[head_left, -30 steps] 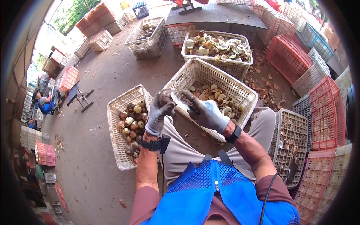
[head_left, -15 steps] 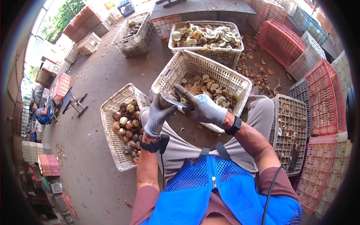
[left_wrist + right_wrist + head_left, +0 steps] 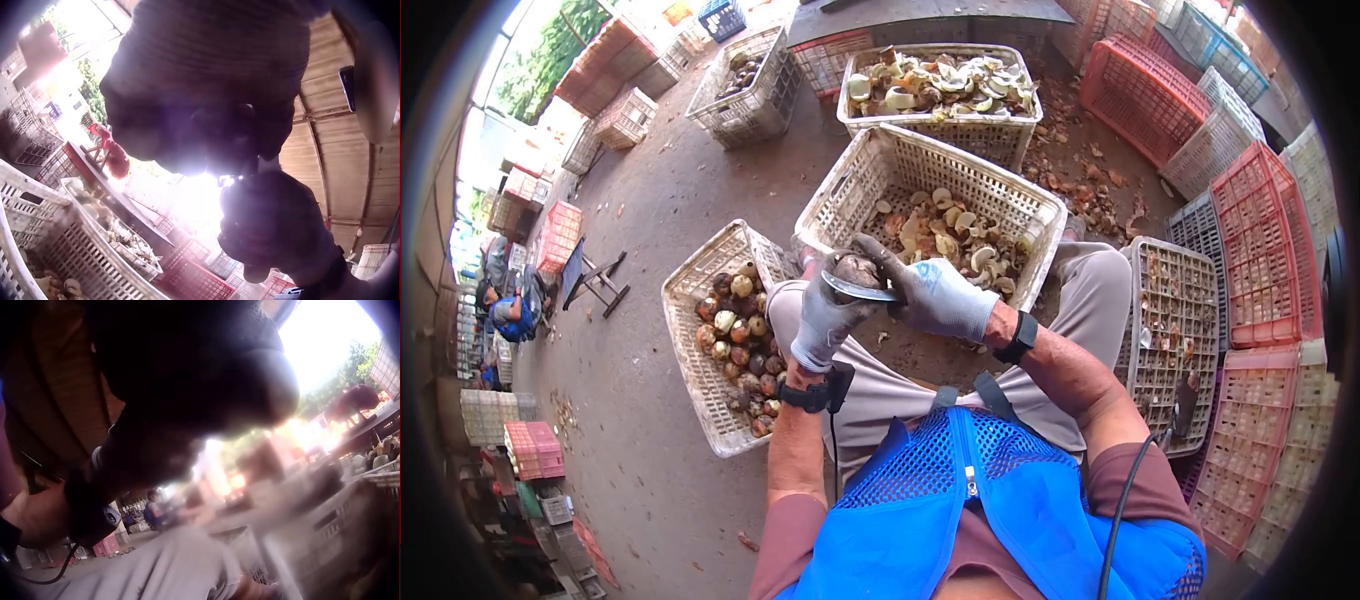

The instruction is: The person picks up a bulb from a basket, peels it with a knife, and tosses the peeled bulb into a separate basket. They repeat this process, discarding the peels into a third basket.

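In the head view my left hand (image 3: pixel 828 318), in a grey work glove with a dark palm, holds a round brown bulb-like vegetable (image 3: pixel 857 268) over the gap between my knees. My right hand (image 3: pixel 948 296), gloved likewise, grips a knife (image 3: pixel 862 291); its curved blade lies across the near side of the bulb, and its handle is hidden in the fist. The right thumb reaches over to the bulb's far side. Both hands appear as dark backlit shapes in the wrist views, the left hand (image 3: pixel 206 81) large at the top, the right hand (image 3: pixel 275 222) beneath it.
A white crate (image 3: pixel 700 410) of whole bulbs stands by my left leg. Ahead, another white crate (image 3: pixel 1010 190) contains pale cut pieces. Behind it a third crate (image 3: pixel 960 122) is heaped with trimmings. Stacked red crates (image 3: pixel 1265 250) line the right side; a person (image 3: pixel 510 312) sits far left.
The hands have come slightly lower and turned, so more of the bulb shows above the blade. The knife now lies flatter across it. The head view has shifted a little.
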Available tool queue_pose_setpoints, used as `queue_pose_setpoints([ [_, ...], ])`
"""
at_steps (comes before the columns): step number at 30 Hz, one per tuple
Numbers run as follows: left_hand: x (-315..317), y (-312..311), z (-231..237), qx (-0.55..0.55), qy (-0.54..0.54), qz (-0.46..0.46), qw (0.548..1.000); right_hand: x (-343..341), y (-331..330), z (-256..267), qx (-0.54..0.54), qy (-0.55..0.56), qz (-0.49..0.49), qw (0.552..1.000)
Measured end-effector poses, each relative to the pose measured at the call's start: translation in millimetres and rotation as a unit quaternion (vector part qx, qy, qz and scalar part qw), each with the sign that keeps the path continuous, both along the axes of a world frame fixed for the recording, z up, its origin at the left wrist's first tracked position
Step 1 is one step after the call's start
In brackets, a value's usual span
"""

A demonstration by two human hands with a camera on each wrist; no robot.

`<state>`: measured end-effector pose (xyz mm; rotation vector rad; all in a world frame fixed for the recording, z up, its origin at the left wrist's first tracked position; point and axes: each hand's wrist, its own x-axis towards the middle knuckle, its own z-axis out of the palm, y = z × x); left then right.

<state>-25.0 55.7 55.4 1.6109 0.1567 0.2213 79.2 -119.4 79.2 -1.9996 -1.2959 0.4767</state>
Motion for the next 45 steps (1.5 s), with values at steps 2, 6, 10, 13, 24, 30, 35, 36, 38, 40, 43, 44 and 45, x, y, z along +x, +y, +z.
queue_pose_setpoints([
  [2,3,-3,-6,-0.006,0.010,0.005,1.000,2,-7,-9,-0.020,-0.006,-0.006,1.000],
  [6,8,-10,-38,0.071,-0.006,0.022,0.997,8,-19,-21,-0.053,0.019,-0.005,0.998],
  [10,13,-20,-35,0.097,0.018,0.017,0.995,9,-15,-37,-0.024,0.000,-0.044,0.999],
  [13,16,-18,-33,-0.034,0.027,0.004,0.999,14,-14,-41,-0.012,-0.075,-0.042,0.996],
  [24,34,-32,-70,-0.106,-0.003,0.046,0.993,46,-45,-83,0.063,0.453,-0.216,0.863],
  [30,33,-45,-56,0.019,-0.041,0.030,0.999,17,-27,-79,0.098,0.727,-0.148,0.664],
  [35,20,-43,-26,-0.118,0.069,-0.026,0.990,17,-25,-66,0.208,0.548,-0.145,0.797],
  [36,17,-41,-20,-0.186,0.112,-0.046,0.975,15,-23,-48,0.253,0.476,-0.152,0.828],
  [38,14,-44,-25,-0.170,0.057,-0.015,0.984,6,-27,-25,0.208,0.366,-0.152,0.894],
  [40,15,-39,-20,-0.217,0.030,-0.027,0.975,-3,-27,-28,0.264,0.175,-0.118,0.941],
  [43,15,-40,-2,-0.160,0.005,0.001,0.987,0,-40,-23,0.196,0.126,-0.092,0.968],
  [44,14,-35,-2,-0.124,0.010,-0.002,0.992,0,-44,-15,0.145,0.118,-0.085,0.979],
  [45,13,-30,0,-0.088,0.015,-0.006,0.996,-1,-46,-6,0.116,0.187,-0.107,0.969],
])
